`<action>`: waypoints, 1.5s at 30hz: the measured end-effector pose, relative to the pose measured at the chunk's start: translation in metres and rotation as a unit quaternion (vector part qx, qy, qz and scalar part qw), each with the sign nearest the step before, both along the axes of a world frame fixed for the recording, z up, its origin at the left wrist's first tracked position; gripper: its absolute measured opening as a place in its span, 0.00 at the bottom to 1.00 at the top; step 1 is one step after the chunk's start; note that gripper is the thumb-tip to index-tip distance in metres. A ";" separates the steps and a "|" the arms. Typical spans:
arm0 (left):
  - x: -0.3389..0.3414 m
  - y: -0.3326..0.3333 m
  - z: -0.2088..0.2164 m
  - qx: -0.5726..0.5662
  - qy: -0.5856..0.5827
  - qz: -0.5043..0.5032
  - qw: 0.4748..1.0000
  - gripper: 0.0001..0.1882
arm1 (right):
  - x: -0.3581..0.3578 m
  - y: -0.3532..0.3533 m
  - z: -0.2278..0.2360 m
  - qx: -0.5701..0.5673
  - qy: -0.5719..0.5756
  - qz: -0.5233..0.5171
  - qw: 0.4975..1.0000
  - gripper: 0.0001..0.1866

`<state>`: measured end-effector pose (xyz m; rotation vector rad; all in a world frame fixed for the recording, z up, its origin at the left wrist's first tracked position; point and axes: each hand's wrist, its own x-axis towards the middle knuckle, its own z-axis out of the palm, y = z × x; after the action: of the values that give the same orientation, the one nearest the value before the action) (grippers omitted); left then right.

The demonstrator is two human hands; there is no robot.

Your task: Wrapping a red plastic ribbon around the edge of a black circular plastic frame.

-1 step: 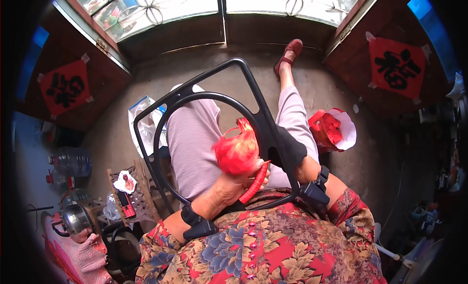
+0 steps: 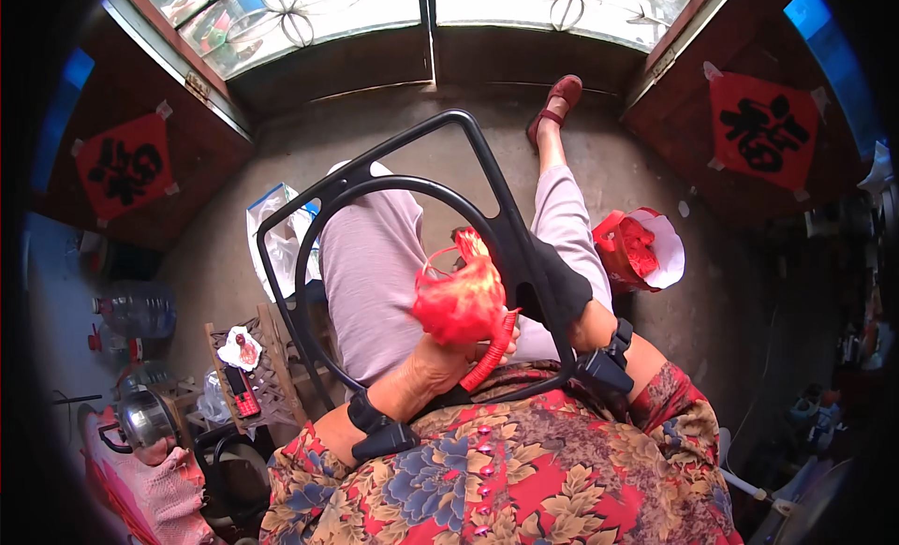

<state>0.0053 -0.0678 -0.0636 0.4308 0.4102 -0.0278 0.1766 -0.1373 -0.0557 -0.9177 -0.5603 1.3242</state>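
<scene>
Red, glossy strands form a loose bundle (image 2: 459,306), blurred at its edges, in front of the person's lap, within the outline of a black ring-shaped frame (image 2: 513,227) in the head view. The left hand (image 2: 454,355) is closed on the near side of this bundle, and a ribbed red coil (image 2: 487,365) curves down just beside its fingers. The right hand (image 2: 592,326) reaches in behind the frame's right bar; most of it is hidden, so whether it grips anything cannot be told.

On the floor to the right, a red container (image 2: 611,238) with a white inner wall holds more red material (image 2: 641,245). To the left lies a white plastic bag (image 2: 265,241). Nearer on that side, a slatted stand (image 2: 272,381) carries a red phone (image 2: 243,393) and a crumpled white tissue (image 2: 241,348), with a shiny metal pot (image 2: 148,423) beyond its left side.
</scene>
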 end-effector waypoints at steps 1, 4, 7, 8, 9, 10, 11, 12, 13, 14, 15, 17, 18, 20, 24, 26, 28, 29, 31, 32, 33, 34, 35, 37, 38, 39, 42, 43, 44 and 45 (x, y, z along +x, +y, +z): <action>-0.001 0.000 -0.002 -0.001 0.000 0.001 1.000 0.16 | 0.001 0.000 0.004 -0.001 0.000 0.001 1.000 0.20; 0.001 -0.001 0.005 0.017 -0.017 0.034 0.999 0.18 | -0.004 0.000 0.030 -0.012 0.374 -0.015 0.927 0.18; 0.008 -0.002 0.003 0.197 0.024 0.043 0.979 0.14 | -0.015 -0.005 0.053 0.193 0.249 0.006 0.949 0.17; 0.009 -0.001 0.005 0.210 0.004 0.029 0.977 0.15 | -0.014 -0.008 0.060 0.203 0.245 0.030 0.948 0.17; 0.008 -0.003 0.003 0.193 0.031 0.037 0.980 0.11 | -0.012 -0.009 0.063 0.199 0.244 0.051 0.948 0.16; 0.007 -0.002 0.003 0.181 0.024 0.026 0.983 0.13 | -0.010 -0.012 0.060 0.185 0.242 0.064 0.951 0.16; 0.007 -0.001 0.002 0.170 0.016 0.014 0.985 0.14 | -0.005 -0.015 0.052 0.154 0.253 0.073 0.952 0.17; 0.007 -0.002 0.001 0.171 0.015 0.013 0.985 0.14 | -0.001 -0.017 0.045 0.123 0.265 0.082 0.953 0.18; 0.008 -0.003 -0.002 0.168 0.024 0.015 0.985 0.14 | 0.003 -0.020 0.037 0.091 0.278 0.090 0.952 0.20; 0.008 -0.003 -0.004 0.164 0.034 0.017 0.986 0.14 | 0.002 -0.016 0.039 0.013 0.216 0.063 0.974 0.23; 0.008 -0.003 -0.006 0.164 0.035 0.018 0.986 0.14 | 0.001 -0.016 0.044 -0.039 0.162 0.041 0.985 0.28; 0.009 -0.003 -0.009 0.162 0.048 0.017 0.985 0.11 | -0.003 -0.020 0.049 -0.094 0.111 0.024 0.989 0.33; 0.009 -0.003 -0.009 0.161 0.049 0.017 0.986 0.11 | -0.006 -0.024 0.049 -0.115 0.074 0.004 0.991 0.32; 0.010 -0.004 -0.005 0.160 0.044 0.058 0.984 0.09 | -0.013 -0.032 0.044 -0.130 -0.004 -0.051 0.990 0.28; 0.012 -0.004 0.007 0.172 0.060 0.078 0.980 0.07 | -0.025 -0.055 0.050 -0.201 -0.046 -0.079 0.975 0.23; 0.010 -0.002 -0.002 0.166 0.032 0.074 0.983 0.06 | -0.035 -0.068 0.050 -0.232 -0.018 -0.064 0.970 0.22; 0.011 -0.001 -0.001 0.157 0.020 0.058 0.986 0.05 | -0.042 -0.083 0.041 -0.250 -0.042 -0.030 0.967 0.21; 0.011 -0.001 0.000 0.155 0.021 0.058 0.986 0.05 | -0.041 -0.085 0.045 -0.252 -0.042 -0.030 0.966 0.21; 0.010 -0.002 0.003 0.138 0.018 0.075 0.987 0.07 | -0.038 -0.085 0.057 -0.261 -0.021 -0.043 0.964 0.23; 0.012 -0.002 0.005 0.141 0.021 0.071 0.987 0.09 | -0.032 -0.084 0.056 -0.236 -0.053 -0.070 0.968 0.24; 0.012 -0.002 0.005 0.141 0.021 0.070 0.987 0.09 | -0.029 -0.081 0.070 -0.238 -0.032 -0.080 0.968 0.25; 0.011 -0.003 0.003 0.139 0.023 0.072 0.987 0.09 | -0.030 -0.077 0.066 -0.221 -0.085 -0.083 0.968 0.24; 0.011 -0.002 0.002 0.138 0.026 0.075 0.987 0.10 | -0.033 -0.072 0.060 -0.203 -0.138 -0.086 0.966 0.24; 0.012 0.000 0.000 0.126 0.021 0.064 0.990 0.07 | -0.038 -0.063 0.046 -0.210 -0.160 -0.066 0.962 0.24; 0.012 0.001 0.000 0.117 0.019 0.054 0.991 0.06 | -0.036 -0.066 0.036 -0.221 -0.224 -0.054 0.948 0.24; 0.011 0.001 -0.001 0.118 0.020 0.053 0.991 0.06 | -0.033 -0.069 0.030 -0.220 -0.222 -0.055 0.948 0.24; 0.009 0.002 -0.006 0.122 0.043 0.048 0.990 0.05 | -0.025 -0.071 0.020 -0.201 -0.082 0.021 0.976 0.25; 0.010 0.002 -0.006 0.105 0.042 0.052 0.992 0.05 | -0.026 -0.074 0.023 -0.203 -0.082 0.023 0.976 0.25; 0.010 0.003 -0.005 0.090 0.041 0.057 0.993 0.04 | -0.028 -0.076 0.033 -0.213 0.032 0.009 0.976 0.26; 0.010 0.003 -0.003 0.089 0.042 0.057 0.994 0.04 | -0.028 -0.079 0.038 -0.221 0.145 -0.005 0.965 0.27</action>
<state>0.0157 -0.0647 -0.0670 0.5827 0.5211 0.1027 0.1483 -0.2161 -0.0180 -1.0565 -0.0290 1.5721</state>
